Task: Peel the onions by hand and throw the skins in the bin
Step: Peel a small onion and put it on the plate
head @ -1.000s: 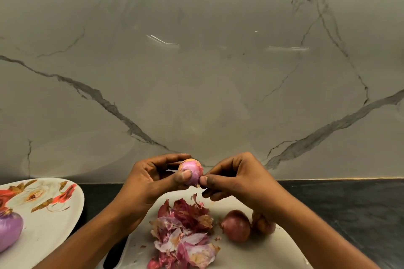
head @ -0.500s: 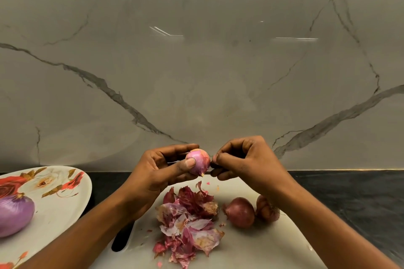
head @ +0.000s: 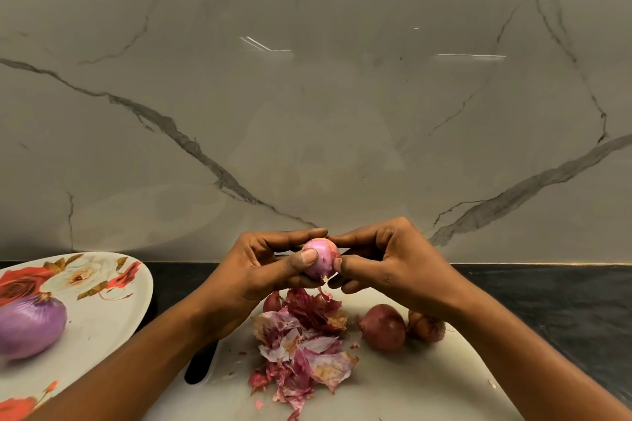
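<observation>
A small pink onion point(head: 321, 256), mostly peeled, is held above the white cutting board point(head: 393, 386). My left hand point(head: 266, 270) grips it with thumb and fingers. My right hand point(head: 390, 260) pinches its right side, index finger on top and thumb at a thin shred of skin hanging below. A pile of red and pink skins point(head: 301, 349) lies on the board under my hands. Two unpeeled red onions point(head: 383, 326) point(head: 425, 326) sit to the right of the pile. No bin is in view.
A flowered white plate point(head: 102, 311) at the left holds a large peeled purple onion point(head: 29, 326). The board's black handle slot point(head: 201, 362) shows under my left forearm. Dark countertop point(head: 547, 301) runs right, with a marble wall point(head: 307, 96) behind.
My right hand has closed in on the onion, its index finger now over the top and its thumb on the lower side. The view has tilted down slightly.
</observation>
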Demonstrator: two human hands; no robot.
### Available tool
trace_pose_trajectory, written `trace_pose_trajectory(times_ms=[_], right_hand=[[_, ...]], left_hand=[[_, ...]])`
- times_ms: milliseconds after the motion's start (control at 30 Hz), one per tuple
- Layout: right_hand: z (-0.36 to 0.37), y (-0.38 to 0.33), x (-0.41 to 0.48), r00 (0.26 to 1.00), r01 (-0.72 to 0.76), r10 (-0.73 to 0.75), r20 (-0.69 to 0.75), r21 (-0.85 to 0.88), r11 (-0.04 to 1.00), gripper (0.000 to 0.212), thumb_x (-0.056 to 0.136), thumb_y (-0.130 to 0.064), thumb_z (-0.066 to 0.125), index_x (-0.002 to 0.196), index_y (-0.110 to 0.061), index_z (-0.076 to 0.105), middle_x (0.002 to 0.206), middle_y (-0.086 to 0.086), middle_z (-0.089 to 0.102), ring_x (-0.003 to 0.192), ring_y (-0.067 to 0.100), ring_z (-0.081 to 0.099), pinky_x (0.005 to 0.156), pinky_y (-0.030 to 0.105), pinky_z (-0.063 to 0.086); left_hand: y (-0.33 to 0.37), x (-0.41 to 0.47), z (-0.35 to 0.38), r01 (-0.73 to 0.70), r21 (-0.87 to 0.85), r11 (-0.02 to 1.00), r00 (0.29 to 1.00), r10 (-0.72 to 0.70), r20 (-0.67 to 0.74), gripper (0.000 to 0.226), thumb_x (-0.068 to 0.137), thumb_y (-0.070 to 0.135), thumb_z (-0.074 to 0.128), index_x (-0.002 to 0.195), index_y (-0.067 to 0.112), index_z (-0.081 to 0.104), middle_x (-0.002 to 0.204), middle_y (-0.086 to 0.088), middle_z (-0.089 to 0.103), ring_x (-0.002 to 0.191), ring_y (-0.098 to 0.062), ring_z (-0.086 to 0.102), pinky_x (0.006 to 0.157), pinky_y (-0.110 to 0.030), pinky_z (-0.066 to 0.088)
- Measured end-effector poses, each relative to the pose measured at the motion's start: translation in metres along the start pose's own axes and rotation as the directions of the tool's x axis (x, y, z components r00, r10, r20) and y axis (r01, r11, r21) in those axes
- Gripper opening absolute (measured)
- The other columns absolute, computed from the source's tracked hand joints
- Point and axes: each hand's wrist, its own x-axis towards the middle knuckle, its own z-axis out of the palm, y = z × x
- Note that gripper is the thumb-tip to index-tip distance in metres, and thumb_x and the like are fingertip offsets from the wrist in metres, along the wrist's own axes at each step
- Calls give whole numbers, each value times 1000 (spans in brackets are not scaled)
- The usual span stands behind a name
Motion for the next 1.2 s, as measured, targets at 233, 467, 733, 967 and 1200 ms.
trace_pose_trajectory(times_ms=[233, 467, 733, 967, 1200], right_hand=[[2, 3, 2, 999, 0, -1, -52, -10, 1000, 26, 100, -4, 65, 121, -12, 77, 91, 5, 82, 83, 21, 80, 76, 33, 66], [5, 1, 3, 999, -18, 21, -36, 97, 995, 32, 95, -16, 75, 127, -18, 72, 95, 7, 82, 87, 23, 81, 81, 38, 66], [7, 3, 3, 998, -29, 33, -46, 90, 996, 41, 95, 2, 68, 131, -18, 70, 91, 8, 82, 85, 22, 81, 81, 33, 66], [6, 2, 5, 993, -71, 85, -80, 163, 984, 32, 100, -3, 66, 130, -12, 71, 89, 11, 82, 84, 26, 81, 79, 37, 67], [5, 0, 5, 995, -84, 94, -36, 214, 973, 41, 88, -15, 80, 127, -12, 70, 91, 12, 82, 85, 28, 81, 76, 35, 67]], left_hand=[[1, 1, -1, 3, -55, 998, 1000, -3, 13, 41, 87, 19, 70, 127, 12, 74, 124, -12, 75, 111, -35, 74, 84, -32, 64], [4, 2, 2, -9, -64, 998, 998, 5, -60, 46, 81, 22, 73, 126, 12, 73, 119, -11, 77, 107, -34, 75, 85, -32, 65], [4, 1, 4, -20, -94, 995, 998, 15, -56, 41, 84, 20, 70, 124, 12, 74, 120, -11, 77, 112, -32, 74, 87, -35, 65], [7, 1, 6, -25, -86, 996, 996, 17, -89, 46, 78, 23, 74, 124, 12, 73, 119, -10, 78, 111, -32, 75, 83, -30, 65], [9, 0, 5, -51, -82, 995, 993, 42, -108, 72, 49, 56, 100, 111, 27, 81, 120, -9, 76, 109, -29, 76, 82, -30, 64]])
